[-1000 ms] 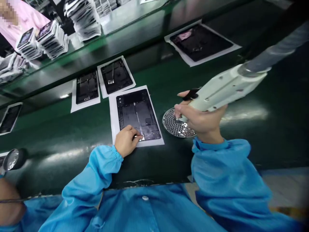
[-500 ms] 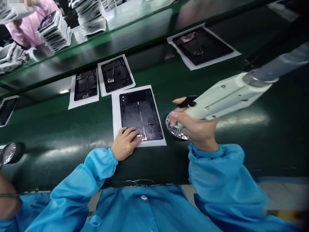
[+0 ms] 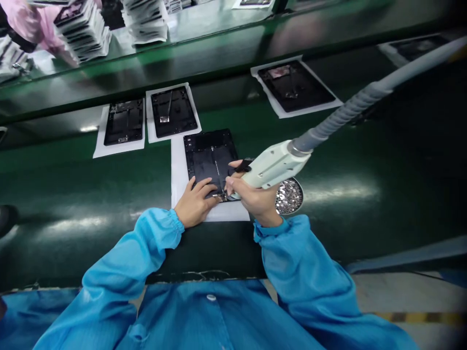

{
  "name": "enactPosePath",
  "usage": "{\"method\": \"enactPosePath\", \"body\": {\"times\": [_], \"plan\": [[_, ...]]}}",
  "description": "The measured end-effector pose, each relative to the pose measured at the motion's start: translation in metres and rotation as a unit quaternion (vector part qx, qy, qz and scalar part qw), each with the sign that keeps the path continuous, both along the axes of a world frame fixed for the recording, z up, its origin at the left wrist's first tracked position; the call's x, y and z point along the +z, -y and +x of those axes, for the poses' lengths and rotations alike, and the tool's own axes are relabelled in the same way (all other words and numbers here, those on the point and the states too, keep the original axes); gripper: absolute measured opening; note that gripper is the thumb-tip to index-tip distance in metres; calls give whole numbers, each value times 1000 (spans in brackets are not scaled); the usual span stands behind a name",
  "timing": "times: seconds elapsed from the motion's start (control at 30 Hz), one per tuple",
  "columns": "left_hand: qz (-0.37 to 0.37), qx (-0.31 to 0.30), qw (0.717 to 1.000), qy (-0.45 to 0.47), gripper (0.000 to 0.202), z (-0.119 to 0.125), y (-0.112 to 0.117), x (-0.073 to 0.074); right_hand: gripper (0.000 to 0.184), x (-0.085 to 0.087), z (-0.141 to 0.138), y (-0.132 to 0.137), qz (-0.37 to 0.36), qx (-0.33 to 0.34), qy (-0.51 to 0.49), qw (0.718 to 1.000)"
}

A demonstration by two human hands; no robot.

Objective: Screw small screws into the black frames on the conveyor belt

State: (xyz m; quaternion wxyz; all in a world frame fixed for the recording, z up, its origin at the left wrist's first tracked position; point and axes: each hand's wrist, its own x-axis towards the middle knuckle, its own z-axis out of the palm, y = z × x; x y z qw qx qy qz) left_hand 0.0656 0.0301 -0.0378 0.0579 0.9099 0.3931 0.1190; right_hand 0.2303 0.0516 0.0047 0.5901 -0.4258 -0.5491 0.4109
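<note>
A black tablet back housing [image 3: 204, 160] lies on a white sheet [image 3: 178, 170] in front of me. My left hand [image 3: 195, 201] rests on its lower left part, fingers spread, with the thumb beside a small circuit board [image 3: 220, 197] at the bottom edge. My right hand [image 3: 257, 199] is wrapped round a pale green electric screwdriver [image 3: 275, 165] with a black lever and a grey ribbed cable sleeve. Its front end points down at the housing's lower right corner, close to the board; my fingers hide the tip. Just right of that hand sits a round dish [image 3: 289, 195] of small shiny metal pieces, probably screws.
Two more tablet housings [image 3: 126, 121] [image 3: 175, 112] lie on sheets at the back left, another housing [image 3: 297, 85] at the back right. Stacked sheets and panels [image 3: 85, 31] stand on the raised shelf beyond, near a person in pink sleeves [image 3: 36, 22].
My right hand has moved left with the electric screwdriver, from over the dish to the housing's lower right corner. My left hand stays on the housing. The view has shifted slightly.
</note>
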Motion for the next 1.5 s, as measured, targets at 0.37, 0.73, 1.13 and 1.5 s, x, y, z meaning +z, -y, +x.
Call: {"method": "enactPosePath", "body": {"times": [0.37,0.73,1.13,1.5], "plan": [[-8,-10,1000,5,31,0,-2,-1,24,-8,-2,2,-17,35,5,999],[0,-5,1000,26,30,-2,-1,-3,24,-12,-7,7,-36,36,8,999],[42,-27,998,42,26,-15,21,-4,19,9,61,-29,53,-100,-57,992],[43,-38,997,57,26,-21,24,-2,19,-2,52,-41,18,-84,-33,996]]}}
